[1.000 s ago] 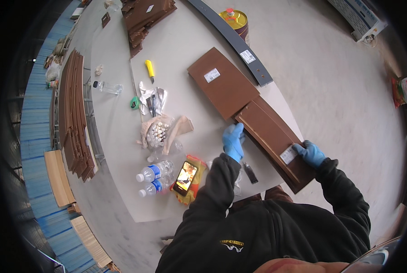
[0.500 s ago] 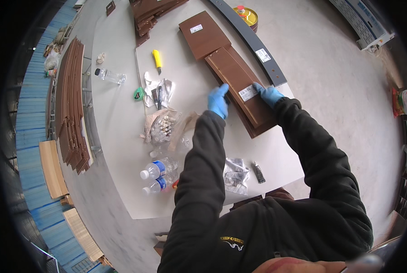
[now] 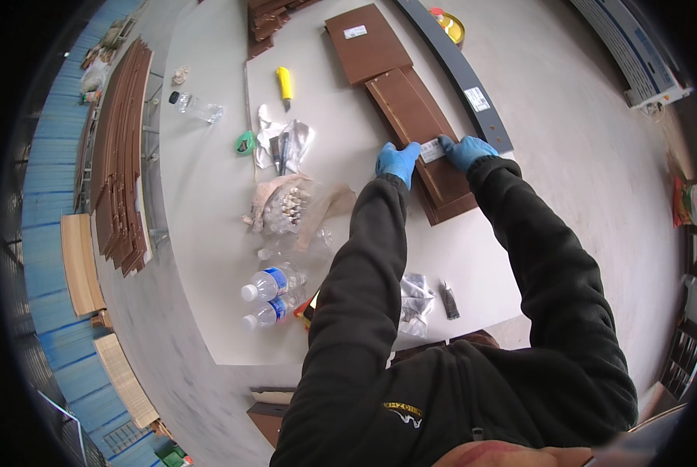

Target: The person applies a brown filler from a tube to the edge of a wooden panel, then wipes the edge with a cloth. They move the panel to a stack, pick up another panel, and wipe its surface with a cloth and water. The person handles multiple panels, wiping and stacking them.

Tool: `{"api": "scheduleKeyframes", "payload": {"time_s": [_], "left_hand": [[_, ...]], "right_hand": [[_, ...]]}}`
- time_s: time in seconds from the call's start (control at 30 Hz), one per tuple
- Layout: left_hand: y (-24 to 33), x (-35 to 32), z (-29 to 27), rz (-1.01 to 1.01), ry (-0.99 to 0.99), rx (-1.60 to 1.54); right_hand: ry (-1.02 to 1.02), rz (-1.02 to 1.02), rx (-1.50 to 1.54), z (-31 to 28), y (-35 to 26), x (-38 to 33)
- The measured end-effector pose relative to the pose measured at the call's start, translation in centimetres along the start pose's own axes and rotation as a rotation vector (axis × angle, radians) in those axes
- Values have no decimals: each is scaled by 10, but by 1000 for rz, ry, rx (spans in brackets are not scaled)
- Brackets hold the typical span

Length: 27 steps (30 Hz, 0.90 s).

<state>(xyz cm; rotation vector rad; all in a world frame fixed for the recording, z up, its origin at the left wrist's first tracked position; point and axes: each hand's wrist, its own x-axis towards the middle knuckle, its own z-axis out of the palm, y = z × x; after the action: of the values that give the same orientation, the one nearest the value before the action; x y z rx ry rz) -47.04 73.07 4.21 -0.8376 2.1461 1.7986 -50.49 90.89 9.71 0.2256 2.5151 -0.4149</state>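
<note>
Since half a second ago both arms have stretched further out, and the hands sit higher in the view; the brown panel (image 3: 426, 136) they work on also lies further up and more upright in the picture.

Far left: a stack of long brown boards (image 3: 119, 156) stands beside the worktable (image 3: 208, 233). On the table's left part lie a clear bottle on its side (image 3: 196, 107), a green tape roll (image 3: 245, 142), a yellow-handled knife (image 3: 285, 82) and crumpled plastic wrapping with tools (image 3: 284, 144). Below these sit a clear bag of small hardware (image 3: 290, 210) and two water bottles with blue labels (image 3: 270, 296).

Centre: the left hand (image 3: 399, 161), in a blue glove, presses flat on the near left edge of the brown panel, fingers spread, not closed around anything. The right hand (image 3: 467, 151), also gloved, rests on the panel's right edge, fingertips at a small white label (image 3: 432, 150) stuck on the panel between the two hands. Whether it pinches the label I cannot tell. A second, flat brown panel (image 3: 368, 43) lies just beyond, touching the first.

Right: a long dark grey strip (image 3: 461, 74) runs along the panel, and a yellow tin (image 3: 451, 25) sits past it. Near the body lie a small plastic bag (image 3: 417, 300) and a dark tube (image 3: 449, 300).

The table is pale grey; the floor (image 3: 582, 156) is bare pale concrete.
</note>
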Motion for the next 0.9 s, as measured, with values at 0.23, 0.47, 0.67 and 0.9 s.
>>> {"api": "scheduleKeyframes", "payload": {"time_s": [0.23, 0.47, 0.67, 0.9], "left_hand": [[-16, 19, -5, 87, -91, -26], [3, -130, -38, 140, -32, -605], [-90, -323, -67, 145, -138, -520], [-187, -484, -67, -105, -35, -545]], "right_hand": [[10, -136, -282, -4, -11, -24], [89, -154, -334, 3, 7, -49], [862, -591, -213, -50, 17, -112], [391, -1291, 290, 31, 48, -265]]}}
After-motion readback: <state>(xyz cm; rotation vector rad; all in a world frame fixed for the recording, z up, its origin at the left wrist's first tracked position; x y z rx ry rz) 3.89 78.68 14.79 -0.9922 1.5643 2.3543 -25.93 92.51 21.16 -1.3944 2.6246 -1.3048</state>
